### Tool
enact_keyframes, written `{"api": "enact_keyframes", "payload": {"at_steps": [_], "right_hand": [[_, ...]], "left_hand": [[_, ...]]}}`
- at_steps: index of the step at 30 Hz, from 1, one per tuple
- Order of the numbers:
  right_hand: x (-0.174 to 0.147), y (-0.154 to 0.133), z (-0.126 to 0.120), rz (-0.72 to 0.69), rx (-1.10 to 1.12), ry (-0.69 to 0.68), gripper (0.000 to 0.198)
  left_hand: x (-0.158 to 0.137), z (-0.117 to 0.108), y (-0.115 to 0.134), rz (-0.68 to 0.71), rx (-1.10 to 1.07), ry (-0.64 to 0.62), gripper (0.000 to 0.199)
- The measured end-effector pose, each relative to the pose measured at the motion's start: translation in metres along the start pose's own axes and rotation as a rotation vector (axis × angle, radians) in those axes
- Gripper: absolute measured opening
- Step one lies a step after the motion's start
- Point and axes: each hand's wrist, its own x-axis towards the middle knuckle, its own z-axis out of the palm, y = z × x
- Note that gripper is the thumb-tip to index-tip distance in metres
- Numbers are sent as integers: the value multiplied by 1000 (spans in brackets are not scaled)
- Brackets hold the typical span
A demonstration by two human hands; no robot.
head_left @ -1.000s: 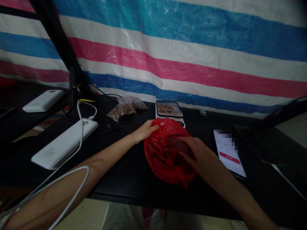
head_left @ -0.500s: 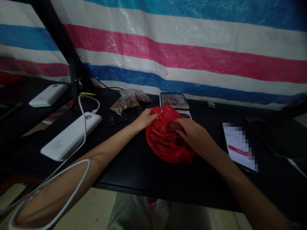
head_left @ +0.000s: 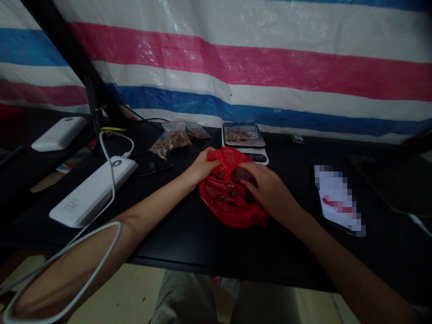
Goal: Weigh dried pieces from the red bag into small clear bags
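A red plastic bag (head_left: 216,204) lies open on the black table with brown dried bits (head_left: 231,185) inside. My left hand (head_left: 202,168) is closed on its far left rim, thumb inside the opening. Over the right side of the opening, my right hand (head_left: 265,182) curls its fingers around a small dark, cup-like thing (head_left: 241,174). That thing is partly hidden by the fingers and the bag, and its kind is unclear. Just behind the bag stands a kitchen scale (head_left: 264,158), bearing a small clear packet of brown bits (head_left: 241,132).
Clear zip bags of brown bits (head_left: 172,140) lie left of the scale. A white power bank (head_left: 91,193) is on the left, its white cable (head_left: 113,173) looping over my left forearm. A phone (head_left: 339,202) lies on the right. Striped sheeting (head_left: 236,67) hangs behind the table.
The view has shifted slightly, showing more of the scale's display. My right hand still grips the dark cup-like thing in the bag's opening; my left still holds the rim.
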Motion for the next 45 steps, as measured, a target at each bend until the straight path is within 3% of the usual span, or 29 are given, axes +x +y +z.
{"api": "enact_keyframes", "payload": {"at_steps": [6, 13, 19, 25, 30, 37, 42, 45], "right_hand": [[4, -8, 1, 144, 312, 3, 36], [6, -7, 4, 289, 705, 28, 32], [9, 6, -8, 334, 826, -29, 38], [7, 16, -42, 294, 854, -150, 44], [2, 14, -48, 289, 814, -172, 45], [-1, 4, -54, 215, 784, -158, 43], [-1, 3, -61, 196, 827, -63, 44], [3, 8, -59, 209, 897, 48, 48]], "left_hand": [[-5, 2, 5, -178, -301, -98, 15], [-1, 0, 6, -244, -371, -68, 20], [-3, -5, 12, -249, -221, -135, 26], [-15, -7, 22, -182, -15, -462, 42], [-14, -13, 23, -97, 115, -675, 49], [-6, -16, 15, -67, 224, -690, 41], [-9, -16, 22, 16, 315, -790, 48], [-14, -25, 36, 137, 463, -704, 60]]}}
